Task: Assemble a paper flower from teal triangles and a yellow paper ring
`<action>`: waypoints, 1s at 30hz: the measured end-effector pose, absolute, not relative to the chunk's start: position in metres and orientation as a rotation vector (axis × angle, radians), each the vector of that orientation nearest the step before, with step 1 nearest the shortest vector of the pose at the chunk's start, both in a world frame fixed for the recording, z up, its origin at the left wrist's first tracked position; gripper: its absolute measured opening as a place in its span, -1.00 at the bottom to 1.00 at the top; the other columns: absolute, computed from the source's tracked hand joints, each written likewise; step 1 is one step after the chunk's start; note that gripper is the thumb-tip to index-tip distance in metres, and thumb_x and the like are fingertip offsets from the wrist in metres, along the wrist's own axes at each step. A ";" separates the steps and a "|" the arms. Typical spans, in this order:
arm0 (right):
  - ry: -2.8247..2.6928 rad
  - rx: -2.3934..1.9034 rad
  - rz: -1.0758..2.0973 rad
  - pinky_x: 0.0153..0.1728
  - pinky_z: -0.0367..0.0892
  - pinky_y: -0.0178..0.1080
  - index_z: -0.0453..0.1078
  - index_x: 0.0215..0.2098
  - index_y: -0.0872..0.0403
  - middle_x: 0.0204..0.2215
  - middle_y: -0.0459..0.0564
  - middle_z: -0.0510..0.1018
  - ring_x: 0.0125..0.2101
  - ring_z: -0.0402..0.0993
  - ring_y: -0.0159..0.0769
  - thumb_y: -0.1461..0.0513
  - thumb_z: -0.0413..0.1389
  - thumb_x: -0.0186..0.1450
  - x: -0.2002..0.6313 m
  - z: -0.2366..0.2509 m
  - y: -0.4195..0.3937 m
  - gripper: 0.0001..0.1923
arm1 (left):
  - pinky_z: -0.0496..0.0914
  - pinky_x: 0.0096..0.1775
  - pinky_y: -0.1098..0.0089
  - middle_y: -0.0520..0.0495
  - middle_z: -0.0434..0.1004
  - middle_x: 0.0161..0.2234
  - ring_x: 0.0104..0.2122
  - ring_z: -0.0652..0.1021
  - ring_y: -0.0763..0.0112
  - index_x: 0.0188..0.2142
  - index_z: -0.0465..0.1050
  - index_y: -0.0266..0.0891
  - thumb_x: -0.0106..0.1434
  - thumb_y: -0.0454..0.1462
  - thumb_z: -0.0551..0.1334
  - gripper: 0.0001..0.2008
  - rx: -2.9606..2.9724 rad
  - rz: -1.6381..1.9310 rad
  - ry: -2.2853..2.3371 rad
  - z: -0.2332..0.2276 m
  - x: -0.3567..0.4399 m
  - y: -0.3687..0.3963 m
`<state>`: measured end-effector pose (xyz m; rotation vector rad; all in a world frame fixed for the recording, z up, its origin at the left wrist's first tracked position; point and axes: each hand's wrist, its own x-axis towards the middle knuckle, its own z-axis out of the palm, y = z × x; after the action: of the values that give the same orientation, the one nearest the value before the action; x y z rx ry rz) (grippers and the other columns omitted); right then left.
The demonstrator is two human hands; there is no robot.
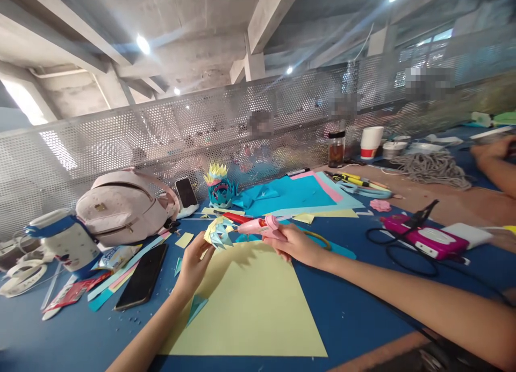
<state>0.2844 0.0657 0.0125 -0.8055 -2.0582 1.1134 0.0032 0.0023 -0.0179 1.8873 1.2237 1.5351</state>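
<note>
From the head camera, a blue-topped table (350, 318) is seen, matte and strewn with paper scraps. A large pale yellow paper sheet (250, 307), flat and smooth with straight edges, is laid near the table's near edge, between the two forearms.

A small folded paper model (218, 233), spiky and made of yellow and light blue pleated points, is held just above the far corner of the yellow sheet. It is pinched by the left hand (193, 262): the fingers are curled up and closed on the model's lower left side, the thumb on the near face.

A pink glue gun (260, 227), of smooth glossy plastic with a tapered nozzle, is gripped by the right hand (296, 245). The fingers are wrapped tight around its handle, and the nozzle is pointed at the model, its tip touching or just beside the paper points; which of the two cannot be told.

Farther back, toward the table's far edge, a second paper model (220, 188) with a yellow crown and teal base is stood upright beside overlapping sheets of teal and pink paper (294, 194). A pale pink backpack (123, 205) of soft leather-like material is set toward the left edge, and a black phone (142, 280) is laid flat just before it. A coil of grey rope (433, 169) is piled toward the far right corner.
</note>
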 end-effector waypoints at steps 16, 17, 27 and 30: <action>-2.225 -0.897 0.990 -0.71 0.19 -0.43 0.36 -0.34 0.14 -0.78 -0.19 0.33 -0.76 0.30 -0.42 0.00 0.02 0.35 0.284 0.009 0.064 -0.64 | 0.45 -0.05 0.27 -0.17 0.53 -0.07 -0.12 0.55 0.23 -0.07 0.51 -0.18 0.34 -0.25 0.16 -0.77 1.989 1.456 1.212 -0.016 0.010 -0.002; -2.226 -0.898 0.990 -0.71 0.19 -0.43 0.36 -0.36 0.13 -0.78 -0.18 0.32 -0.75 0.30 -0.42 0.00 0.01 0.35 0.284 0.009 0.064 -0.64 | 0.45 -0.05 0.27 -0.17 0.53 -0.08 -0.11 0.55 0.23 -0.07 0.51 -0.18 0.34 -0.24 0.16 -0.77 1.988 1.456 1.215 -0.016 0.010 -0.002; -2.222 -0.906 0.991 -0.70 0.19 -0.41 0.32 -0.46 0.11 -0.79 -0.18 0.30 -0.76 0.29 -0.42 -0.01 0.02 0.34 0.284 0.013 0.062 -0.62 | 0.44 -0.03 0.26 -0.16 0.52 -0.07 -0.08 0.53 0.21 -0.05 0.50 -0.14 0.34 -0.24 0.15 -0.77 1.970 1.482 1.205 -0.015 0.011 -0.004; -2.217 -0.895 1.002 -0.69 0.20 -0.41 0.33 -0.42 0.11 -0.78 -0.19 0.30 -0.75 0.28 -0.42 0.01 0.04 0.33 0.284 0.013 0.062 -0.65 | 0.44 -0.04 0.27 -0.15 0.52 -0.09 -0.11 0.53 0.24 -0.07 0.51 -0.14 0.34 -0.24 0.15 -0.77 1.977 1.476 1.216 -0.014 0.012 -0.004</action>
<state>0.2839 0.0621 0.0129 -0.8952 -2.2167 1.0024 0.0116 -0.0042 -0.0137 1.9768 1.2158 1.4761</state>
